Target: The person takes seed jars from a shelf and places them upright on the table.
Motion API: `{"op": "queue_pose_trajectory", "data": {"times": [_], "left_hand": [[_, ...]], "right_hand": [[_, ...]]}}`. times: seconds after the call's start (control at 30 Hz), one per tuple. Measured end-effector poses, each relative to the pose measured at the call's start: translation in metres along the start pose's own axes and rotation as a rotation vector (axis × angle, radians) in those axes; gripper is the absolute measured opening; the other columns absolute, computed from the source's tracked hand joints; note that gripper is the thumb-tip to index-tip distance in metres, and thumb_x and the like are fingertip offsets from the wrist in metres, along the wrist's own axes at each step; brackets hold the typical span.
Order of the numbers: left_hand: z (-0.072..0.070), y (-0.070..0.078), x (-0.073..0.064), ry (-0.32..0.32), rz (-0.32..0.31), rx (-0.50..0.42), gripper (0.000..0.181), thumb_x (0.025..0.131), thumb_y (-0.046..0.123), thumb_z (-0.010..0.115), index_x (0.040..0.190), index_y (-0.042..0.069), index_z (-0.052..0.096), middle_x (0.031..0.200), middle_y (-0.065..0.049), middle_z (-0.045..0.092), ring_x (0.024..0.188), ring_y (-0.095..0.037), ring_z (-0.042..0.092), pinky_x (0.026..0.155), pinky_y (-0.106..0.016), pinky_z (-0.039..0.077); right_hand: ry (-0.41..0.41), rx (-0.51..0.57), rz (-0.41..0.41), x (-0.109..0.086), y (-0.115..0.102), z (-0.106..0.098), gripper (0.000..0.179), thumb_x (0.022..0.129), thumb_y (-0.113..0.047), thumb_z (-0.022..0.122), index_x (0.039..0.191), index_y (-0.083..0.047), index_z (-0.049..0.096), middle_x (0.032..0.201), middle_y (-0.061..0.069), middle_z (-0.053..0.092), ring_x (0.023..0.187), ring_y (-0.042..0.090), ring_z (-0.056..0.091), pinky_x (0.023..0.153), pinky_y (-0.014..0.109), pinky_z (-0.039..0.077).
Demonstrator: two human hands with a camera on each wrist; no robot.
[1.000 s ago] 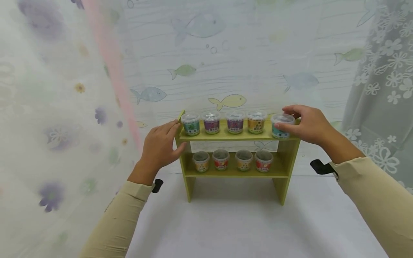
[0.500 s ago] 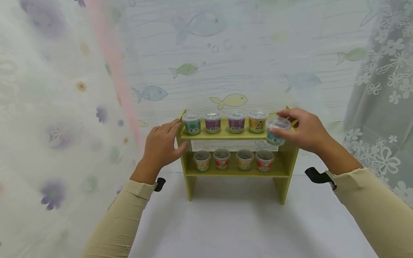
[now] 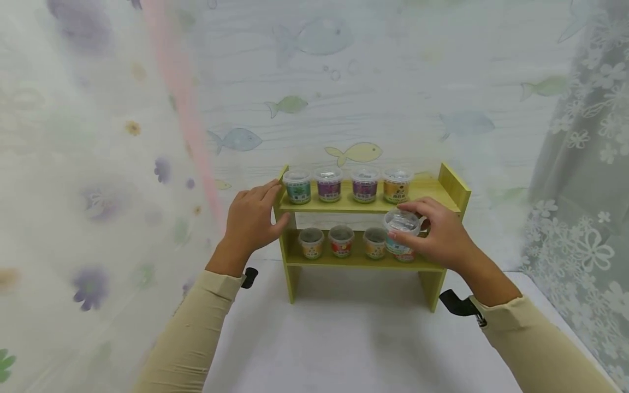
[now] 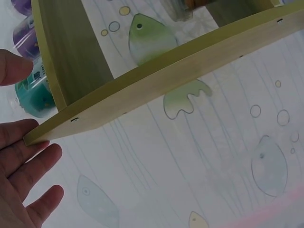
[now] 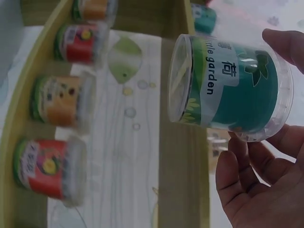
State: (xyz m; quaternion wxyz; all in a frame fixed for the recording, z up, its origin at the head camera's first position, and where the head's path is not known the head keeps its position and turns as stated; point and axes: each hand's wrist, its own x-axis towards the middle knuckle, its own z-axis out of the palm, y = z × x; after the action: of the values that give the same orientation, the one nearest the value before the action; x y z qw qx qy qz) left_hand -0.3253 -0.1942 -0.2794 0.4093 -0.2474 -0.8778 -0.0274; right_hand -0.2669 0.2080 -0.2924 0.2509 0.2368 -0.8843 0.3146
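Right hand [image 3: 439, 232]: thumb on the near side and fingers on the far side, pinching the teal cup
Teal cup [image 3: 401, 229]: clear lid end up, held off the boards on the near side of the shelf, in front of the right-hand red cup; "little garden" reads on its label
Left hand [image 3: 253, 221]: fingers fairly straight, touching the left end panel [image 4: 156, 71]; thumb stretched out, grasping nothing
Shelf [image 3: 432, 191]: yellow-green, two levels, standing on its end panels
Upper level: from left to right, a green cup [image 3: 298, 192], two purple cups [image 3: 329, 189], a yellow cup [image 3: 396, 191]; bare board to their right
Lower level: an orange cup [image 3: 312, 249], a red cup [image 3: 341, 248], another orange one, then the right-hand red cup [image 3: 405, 257], mostly hidden
Sleeves [image 3: 194, 327]: beige, reaching in from the near left and near right, a black piece [image 3: 250, 277] at each wrist
Table [image 3: 358, 344]: white-covered, under the shelf
Curtains: fish-print curtain [image 3: 388, 71] at the far side, flowered curtain [image 3: 103, 185] left, lace curtain [image 3: 589, 245] right
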Motion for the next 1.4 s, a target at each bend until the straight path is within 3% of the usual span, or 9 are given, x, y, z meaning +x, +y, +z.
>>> {"op": "queue_pose_trajectory", "data": {"times": [0.33,0.6,0.83,1.1,1.4], "left_hand": [[0.004,0.000,-0.003,0.014,-0.009,0.001,0.060,0.090,0.040,0.071,0.139,0.006,0.064,0.146,-0.010,0.063,0.125,-0.031,0.066,0.098,-0.054,0.052],[0.005,0.000,-0.002,0.001,-0.025,0.024,0.060,0.091,0.042,0.069,0.140,0.008,0.064,0.147,-0.009,0.062,0.124,-0.030,0.067,0.098,-0.052,0.052],[0.007,0.000,-0.001,0.022,-0.010,0.022,0.059,0.090,0.040,0.070,0.138,0.008,0.065,0.146,-0.009,0.063,0.125,-0.029,0.066,0.100,-0.051,0.052],[0.008,0.001,-0.003,0.023,-0.012,0.022,0.058,0.091,0.041,0.069,0.138,0.008,0.065,0.145,-0.010,0.064,0.126,-0.030,0.066,0.103,-0.051,0.051],[0.005,0.001,-0.001,0.066,-0.004,0.028,0.057,0.088,0.038,0.073,0.135,0.006,0.067,0.143,-0.010,0.065,0.123,-0.030,0.068,0.100,-0.052,0.052]], "right_hand": [[-0.021,0.067,0.000,-0.019,-0.005,0.047,0.055,0.081,-0.036,0.090,0.127,-0.012,0.071,0.121,0.002,0.067,0.088,0.012,0.058,0.071,0.028,0.054],[-0.110,0.154,0.080,-0.036,-0.014,0.086,0.063,0.079,-0.046,0.090,0.131,-0.017,0.069,0.123,-0.004,0.064,0.093,0.012,0.058,0.078,0.031,0.054],[-0.134,0.181,0.126,-0.046,-0.021,0.113,0.063,0.076,-0.050,0.091,0.129,-0.022,0.069,0.127,-0.007,0.061,0.099,0.012,0.060,0.079,0.033,0.055],[-0.190,0.235,0.189,-0.059,-0.024,0.148,0.062,0.072,-0.050,0.094,0.124,-0.025,0.070,0.118,-0.014,0.057,0.097,0.009,0.059,0.080,0.028,0.055],[-0.237,0.278,0.182,-0.068,-0.024,0.185,0.063,0.071,-0.050,0.094,0.123,-0.023,0.069,0.118,-0.014,0.058,0.099,0.009,0.057,0.081,0.028,0.055]]}}
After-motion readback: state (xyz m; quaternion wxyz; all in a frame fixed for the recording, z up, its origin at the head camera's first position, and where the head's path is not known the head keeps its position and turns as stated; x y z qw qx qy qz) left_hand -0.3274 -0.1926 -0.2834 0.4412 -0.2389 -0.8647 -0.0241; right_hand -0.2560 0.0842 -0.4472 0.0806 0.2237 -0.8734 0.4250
